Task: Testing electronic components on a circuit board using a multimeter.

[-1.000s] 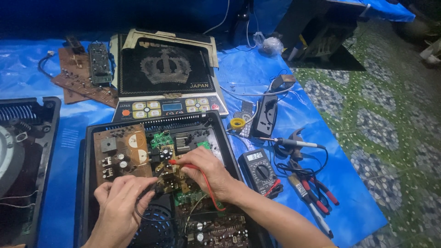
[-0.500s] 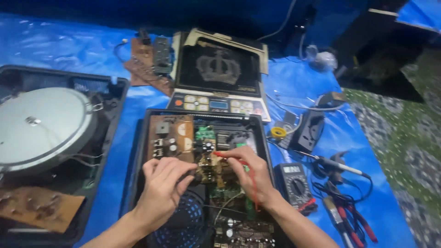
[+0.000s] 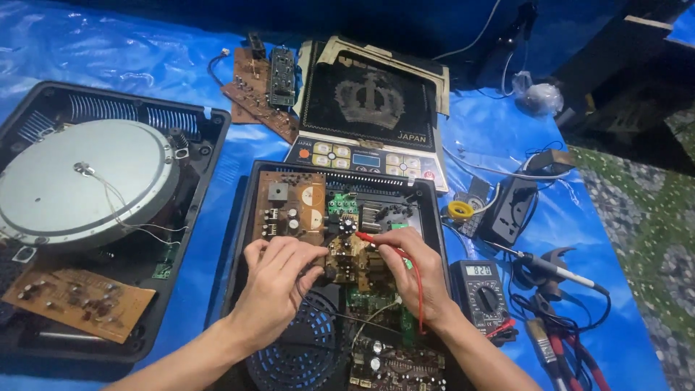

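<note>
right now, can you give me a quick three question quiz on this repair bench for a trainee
1. True or false: the right hand holds a red test probe against the circuit board.
2. Which lies right of the opened cooker base? A) multimeter B) coil disc C) loose brown board
3. What does the left hand touch?

Key: 1 true; 2 A; 3 the same circuit board, at its left edge.

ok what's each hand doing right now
left hand: fingers curled on the brown circuit board, probe hidden.
right hand: pinching the thin red probe.
</note>
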